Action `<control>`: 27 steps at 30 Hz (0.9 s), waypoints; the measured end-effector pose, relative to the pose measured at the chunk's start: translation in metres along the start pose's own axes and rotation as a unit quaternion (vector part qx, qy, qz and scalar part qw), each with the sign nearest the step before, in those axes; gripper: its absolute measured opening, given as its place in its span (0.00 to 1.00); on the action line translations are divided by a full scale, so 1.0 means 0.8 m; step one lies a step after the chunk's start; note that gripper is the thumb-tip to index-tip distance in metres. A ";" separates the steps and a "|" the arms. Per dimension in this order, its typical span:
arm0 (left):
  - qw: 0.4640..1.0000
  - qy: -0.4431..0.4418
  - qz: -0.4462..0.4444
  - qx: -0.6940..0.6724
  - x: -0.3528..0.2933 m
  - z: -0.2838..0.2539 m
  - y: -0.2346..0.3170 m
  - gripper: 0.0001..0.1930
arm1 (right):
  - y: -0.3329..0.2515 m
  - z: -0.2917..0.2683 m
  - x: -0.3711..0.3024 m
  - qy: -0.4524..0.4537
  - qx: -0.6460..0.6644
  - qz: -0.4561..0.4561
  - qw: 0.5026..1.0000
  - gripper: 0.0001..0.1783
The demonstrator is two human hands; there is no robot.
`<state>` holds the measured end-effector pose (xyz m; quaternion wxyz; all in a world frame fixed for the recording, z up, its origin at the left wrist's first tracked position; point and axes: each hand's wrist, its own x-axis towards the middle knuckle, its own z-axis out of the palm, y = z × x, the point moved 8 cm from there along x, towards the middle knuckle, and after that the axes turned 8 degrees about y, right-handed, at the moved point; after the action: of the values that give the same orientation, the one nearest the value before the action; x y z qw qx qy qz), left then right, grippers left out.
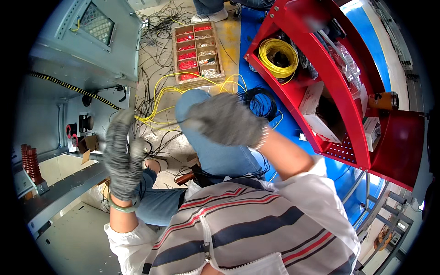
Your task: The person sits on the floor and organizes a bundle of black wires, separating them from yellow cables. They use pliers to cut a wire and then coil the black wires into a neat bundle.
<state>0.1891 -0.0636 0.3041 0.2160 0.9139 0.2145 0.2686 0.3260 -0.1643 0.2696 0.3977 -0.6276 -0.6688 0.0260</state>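
Grip slightly parted at the left hand [120,158], thumb off straight fingers; whether anything is held by the blurred right hand [228,120] cannot be told.
At right, a red shelf unit [396,149] is seen; ahead, a wooden box [217,48] of small parts; yellow wires [146,120] are strewn between and beyond the hands, near a striped tube [75,86].

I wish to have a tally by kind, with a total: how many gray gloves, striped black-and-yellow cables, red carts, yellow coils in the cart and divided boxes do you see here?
Gray gloves: 2
Striped cable: 1
Red cart: 1
Yellow coil: 1
Divided box: 1
Total: 6
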 end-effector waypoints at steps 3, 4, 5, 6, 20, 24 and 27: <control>0.987 -0.048 -0.093 -0.126 0.000 0.037 0.004 0.16 | -0.020 0.037 0.026 -0.070 0.014 0.044 0.996 0.06; 0.938 -0.065 -0.245 -0.237 -0.015 0.051 -0.012 0.14 | -0.012 0.043 0.025 -0.096 0.033 0.098 0.990 0.06; 0.955 -0.061 -0.207 -0.203 -0.015 0.051 -0.008 0.12 | -0.007 0.039 0.021 -0.097 0.042 0.107 0.989 0.07; 0.969 -0.058 -0.169 -0.170 -0.018 0.048 -0.007 0.10 | -0.003 0.033 0.015 -0.098 0.053 0.117 0.987 0.07; 0.935 -0.191 -0.267 -0.132 -0.064 0.053 -0.063 0.07 | 0.039 0.029 -0.062 -0.020 0.071 0.156 0.985 0.07; 0.886 -0.204 -0.347 -0.231 -0.069 0.086 -0.020 0.08 | -0.004 0.066 -0.050 -0.056 0.097 0.076 0.991 0.10; 0.866 -0.235 -0.336 -0.285 -0.074 0.099 -0.020 0.10 | -0.007 0.077 -0.053 -0.091 0.106 0.091 0.986 0.10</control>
<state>0.1858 -0.1027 0.2117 0.5884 0.7212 0.3656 0.0062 0.2820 -0.1730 0.2097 0.3954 -0.6351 -0.6357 0.1902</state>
